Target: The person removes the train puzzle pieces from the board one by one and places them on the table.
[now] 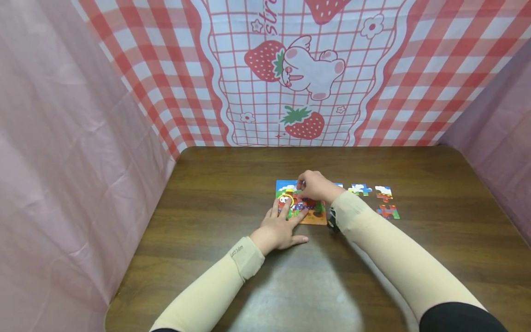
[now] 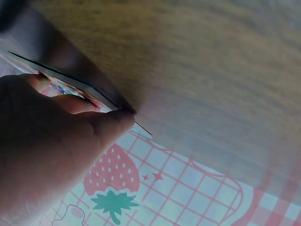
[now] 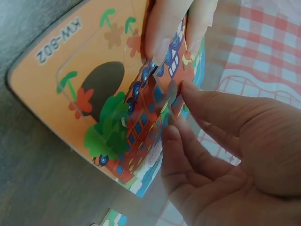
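A jigsaw puzzle board with a red cartoon train and an orange lower border lies on the table. My left hand rests on its lower left part, fingers straight and spread, the thumb off its near edge. Above the board's middle, my right hand pinches a small puzzle piece between thumb and fingertips. In the right wrist view that piece is seen nearly edge-on, close over the train picture, partly hidden by the fingers.
Right of the board lie loose puzzle pieces: a blue-and-white one, a white-and-red one and a red-and-green one. A strawberry-print checked cloth hangs along the brown table's far edge.
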`<action>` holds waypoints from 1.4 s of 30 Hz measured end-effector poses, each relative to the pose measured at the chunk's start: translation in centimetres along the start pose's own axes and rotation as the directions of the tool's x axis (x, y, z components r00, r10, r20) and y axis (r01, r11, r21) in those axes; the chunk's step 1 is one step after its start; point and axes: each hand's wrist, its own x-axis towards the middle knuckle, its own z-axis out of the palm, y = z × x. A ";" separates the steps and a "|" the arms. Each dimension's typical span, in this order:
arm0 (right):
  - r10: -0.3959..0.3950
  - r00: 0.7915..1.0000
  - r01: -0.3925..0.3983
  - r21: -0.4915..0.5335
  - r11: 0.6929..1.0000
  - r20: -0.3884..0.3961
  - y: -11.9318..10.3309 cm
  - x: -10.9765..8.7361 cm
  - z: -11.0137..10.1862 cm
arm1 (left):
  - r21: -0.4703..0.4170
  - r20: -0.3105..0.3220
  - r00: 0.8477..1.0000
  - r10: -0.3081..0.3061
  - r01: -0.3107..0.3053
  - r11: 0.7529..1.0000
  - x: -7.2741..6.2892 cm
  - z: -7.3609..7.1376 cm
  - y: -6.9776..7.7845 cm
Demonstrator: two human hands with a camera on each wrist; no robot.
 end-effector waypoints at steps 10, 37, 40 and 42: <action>0.005 1.000 -0.005 0.041 0.999 -0.009 1.0 -0.5 0.0 | -0.010 0.002 1.000 -0.007 0.007 1.000 -0.1 0.0 0.0; -0.031 0.999 0.034 0.275 0.961 -0.015 3.2 -1.4 -0.8 | -0.027 0.039 0.999 -0.014 0.015 1.000 0.4 0.2 0.1; -0.038 0.999 0.041 0.292 0.956 -0.017 3.4 -1.6 -1.0 | -0.025 0.028 1.000 -0.010 0.010 1.000 0.3 0.2 0.1; -0.050 0.998 0.055 0.298 0.953 -0.026 3.5 -1.7 -1.2 | -0.019 0.025 1.000 -0.010 0.010 1.000 0.4 0.3 0.0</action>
